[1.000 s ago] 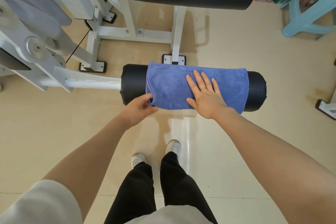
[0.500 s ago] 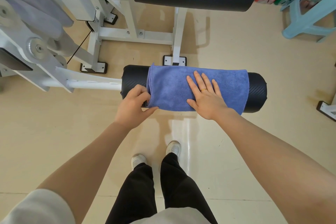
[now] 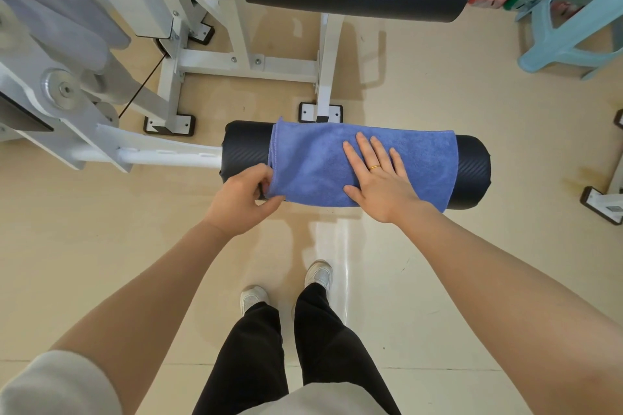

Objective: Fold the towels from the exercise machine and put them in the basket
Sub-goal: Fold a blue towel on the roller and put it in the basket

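The left hand [image 3: 242, 202] pinches the blue towel [image 3: 313, 162] at its left edge (draped over the black roller pad [image 3: 473, 167]). The right hand [image 3: 381, 184] lies flat on it, fingers straight.

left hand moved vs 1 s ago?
Yes. The left hand has crept up and slightly left along the towel end, from below the black roller pad onto its front. It still pinches the edge.
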The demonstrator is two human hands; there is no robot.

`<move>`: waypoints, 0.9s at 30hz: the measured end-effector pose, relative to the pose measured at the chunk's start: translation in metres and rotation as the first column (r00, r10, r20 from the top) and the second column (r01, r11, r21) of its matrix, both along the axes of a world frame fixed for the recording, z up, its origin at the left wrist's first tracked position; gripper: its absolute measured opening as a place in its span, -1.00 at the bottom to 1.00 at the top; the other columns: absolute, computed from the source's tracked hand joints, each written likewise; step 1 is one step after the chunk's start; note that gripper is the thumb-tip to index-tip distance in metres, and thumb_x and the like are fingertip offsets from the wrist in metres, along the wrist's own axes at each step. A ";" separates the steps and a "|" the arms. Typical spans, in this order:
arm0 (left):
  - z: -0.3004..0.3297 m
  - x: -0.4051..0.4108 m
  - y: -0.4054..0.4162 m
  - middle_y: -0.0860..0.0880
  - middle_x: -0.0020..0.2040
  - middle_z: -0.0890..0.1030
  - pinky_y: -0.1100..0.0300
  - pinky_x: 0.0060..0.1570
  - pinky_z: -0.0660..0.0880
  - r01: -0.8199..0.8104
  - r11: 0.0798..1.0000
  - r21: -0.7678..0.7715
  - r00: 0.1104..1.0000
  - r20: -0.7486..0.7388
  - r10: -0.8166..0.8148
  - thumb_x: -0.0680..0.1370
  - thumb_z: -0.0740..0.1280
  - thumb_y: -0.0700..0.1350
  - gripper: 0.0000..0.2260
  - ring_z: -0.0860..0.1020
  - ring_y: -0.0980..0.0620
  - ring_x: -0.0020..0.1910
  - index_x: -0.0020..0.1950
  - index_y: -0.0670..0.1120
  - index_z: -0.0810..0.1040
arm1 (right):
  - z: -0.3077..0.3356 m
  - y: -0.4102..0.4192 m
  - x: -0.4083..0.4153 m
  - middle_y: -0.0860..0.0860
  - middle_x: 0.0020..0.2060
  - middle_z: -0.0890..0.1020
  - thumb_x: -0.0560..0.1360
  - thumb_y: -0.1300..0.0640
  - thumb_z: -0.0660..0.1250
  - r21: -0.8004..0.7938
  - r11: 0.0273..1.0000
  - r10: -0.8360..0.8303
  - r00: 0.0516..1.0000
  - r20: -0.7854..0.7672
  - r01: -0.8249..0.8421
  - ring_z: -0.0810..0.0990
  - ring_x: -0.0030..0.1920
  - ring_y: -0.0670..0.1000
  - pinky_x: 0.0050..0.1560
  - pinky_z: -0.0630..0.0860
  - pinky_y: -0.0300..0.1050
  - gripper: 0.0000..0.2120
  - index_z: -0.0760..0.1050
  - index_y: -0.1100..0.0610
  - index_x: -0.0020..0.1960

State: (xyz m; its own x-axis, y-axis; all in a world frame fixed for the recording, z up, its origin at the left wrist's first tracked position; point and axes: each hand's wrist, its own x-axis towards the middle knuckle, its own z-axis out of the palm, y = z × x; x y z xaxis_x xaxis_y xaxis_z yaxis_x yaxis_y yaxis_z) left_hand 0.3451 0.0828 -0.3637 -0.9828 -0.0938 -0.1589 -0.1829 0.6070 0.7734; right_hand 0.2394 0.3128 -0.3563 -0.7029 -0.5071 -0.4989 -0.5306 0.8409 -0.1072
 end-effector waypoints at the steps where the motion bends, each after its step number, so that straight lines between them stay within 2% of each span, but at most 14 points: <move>1: -0.001 0.002 -0.002 0.11 -0.37 0.40 0.45 -0.36 0.31 -0.046 0.999 0.026 0.997 0.070 0.044 0.44 0.42 -0.17 -0.85 0.38 0.22 -0.38 -0.20 -0.09 0.45 | 0.000 0.000 0.000 -0.01 0.51 -0.31 0.60 -0.13 0.01 -0.004 1.000 0.000 1.000 -0.003 0.000 -0.32 0.51 0.06 0.47 -0.29 0.08 -0.33 -0.36 -0.05 0.49; 6: -0.009 0.018 -0.007 0.03 -0.29 0.49 0.43 -0.33 0.33 -0.221 0.969 0.115 0.929 0.329 0.172 0.53 0.34 -0.09 -0.95 0.39 0.15 -0.33 -0.14 0.03 0.53 | -0.002 0.000 0.001 0.00 0.51 -0.31 0.58 -0.15 0.03 -0.016 1.000 -0.004 1.000 -0.014 0.004 -0.31 0.51 0.07 0.47 -0.29 0.09 -0.30 -0.36 -0.05 0.50; 9: -0.006 0.014 -0.001 -0.01 -0.33 0.43 0.48 -0.39 0.32 -0.299 0.941 0.156 0.908 0.350 0.230 0.55 0.31 -0.10 -0.93 0.38 0.09 -0.33 -0.06 -0.09 0.54 | -0.002 0.001 0.002 0.00 0.51 -0.30 0.57 -0.18 0.05 -0.034 0.999 -0.001 1.000 -0.028 0.000 -0.30 0.51 0.07 0.47 -0.28 0.09 -0.28 -0.34 -0.05 0.50; 13: -0.001 -0.002 0.011 -0.05 -0.33 0.41 0.39 -0.40 0.28 -0.356 0.924 0.143 0.899 0.322 0.297 0.54 0.32 -0.09 -0.85 0.32 0.06 -0.35 -0.13 -0.18 0.53 | -0.002 0.003 0.003 0.02 0.52 -0.28 0.54 -0.20 0.13 -0.045 0.999 0.023 0.998 -0.066 -0.026 -0.27 0.52 0.09 0.47 -0.26 0.11 -0.21 -0.33 -0.03 0.50; 16: -0.009 -0.011 0.010 -0.04 -0.35 0.44 0.20 -0.30 0.34 -0.361 0.932 0.019 0.883 0.329 0.335 0.56 0.28 -0.08 -0.79 0.39 -0.01 -0.30 -0.20 -0.18 0.47 | -0.005 0.010 0.005 0.00 0.51 -0.30 0.50 -0.22 0.20 -0.007 1.000 0.028 0.994 -0.109 -0.029 -0.31 0.51 0.12 0.45 -0.30 0.15 -0.13 -0.36 -0.07 0.49; 19: -0.011 -0.012 0.010 0.01 -0.37 0.42 0.03 -0.23 0.43 -0.318 0.938 -0.140 0.873 0.341 0.347 0.56 0.27 -0.05 -0.81 0.44 -0.11 -0.27 -0.19 -0.11 0.38 | -0.008 0.033 0.004 0.00 0.50 -0.35 0.46 -0.28 0.20 0.025 0.997 -0.065 0.990 -0.128 0.069 -0.36 0.49 0.14 0.41 -0.37 0.19 -0.07 -0.48 -0.10 0.41; 21: -0.002 -0.012 0.018 0.04 -0.35 0.41 0.03 -0.27 0.40 -0.358 0.910 -0.208 0.860 0.307 0.408 0.52 0.32 -0.08 -0.81 0.45 -0.11 -0.25 -0.08 -0.12 0.33 | -0.009 0.048 0.002 0.02 0.50 -0.34 0.45 -0.27 0.22 0.045 0.997 -0.059 0.989 -0.137 0.066 -0.35 0.49 0.15 0.42 -0.35 0.17 -0.05 -0.51 -0.08 0.37; 22: 0.004 -0.013 0.023 0.05 -0.31 0.41 0.07 -0.28 0.37 -0.375 0.896 -0.236 0.870 0.243 0.428 0.50 0.33 -0.11 -0.79 0.44 -0.10 -0.24 -0.03 -0.12 0.32 | -0.009 0.052 0.001 0.03 0.50 -0.33 0.45 -0.27 0.23 0.046 0.998 -0.046 0.990 -0.134 0.052 -0.34 0.50 0.15 0.43 -0.33 0.16 -0.04 -0.51 -0.07 0.37; 23: 0.011 -0.015 0.028 0.03 -0.24 0.44 0.09 -0.24 0.36 -0.351 0.896 -0.273 0.912 0.117 0.393 0.47 0.34 -0.14 -0.78 0.46 -0.12 -0.19 0.01 -0.14 0.34 | -0.010 0.053 0.001 0.03 0.50 -0.32 0.45 -0.26 0.24 0.041 0.998 -0.039 0.991 -0.129 0.044 -0.34 0.50 0.15 0.43 -0.33 0.16 -0.04 -0.50 -0.06 0.38; 25: 0.018 -0.025 0.043 -0.12 0.00 0.55 0.00 -0.07 0.41 -0.195 0.903 -0.383 0.977 -0.151 0.147 0.41 0.34 -0.19 -0.73 0.52 -0.22 -0.01 0.08 -0.21 0.45 | -0.010 0.051 0.001 0.04 0.50 -0.33 0.44 -0.27 0.24 0.026 0.998 -0.045 0.991 -0.128 0.048 -0.34 0.50 0.15 0.43 -0.34 0.16 -0.04 -0.50 -0.05 0.38; 27: 0.011 -0.044 0.061 -0.22 0.21 0.54 -0.07 0.08 0.46 0.006 0.848 -0.530 0.961 -0.232 -0.152 0.40 0.33 -0.11 -0.63 0.53 -0.24 0.15 0.16 -0.23 0.50 | -0.011 0.049 0.002 0.00 0.47 -0.39 0.43 -0.30 0.22 0.018 0.998 -0.059 0.990 -0.126 0.062 -0.36 0.49 0.14 0.42 -0.37 0.16 -0.04 -0.51 -0.06 0.37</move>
State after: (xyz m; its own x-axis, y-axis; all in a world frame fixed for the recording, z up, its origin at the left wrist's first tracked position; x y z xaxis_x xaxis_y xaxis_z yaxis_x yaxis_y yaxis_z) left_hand 0.3013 0.1440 -0.3525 -0.9889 -0.0104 0.1482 0.0429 0.9352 0.3515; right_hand 0.2410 0.3620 -0.3672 -0.7894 -0.4518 -0.4156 -0.4868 0.8731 -0.0244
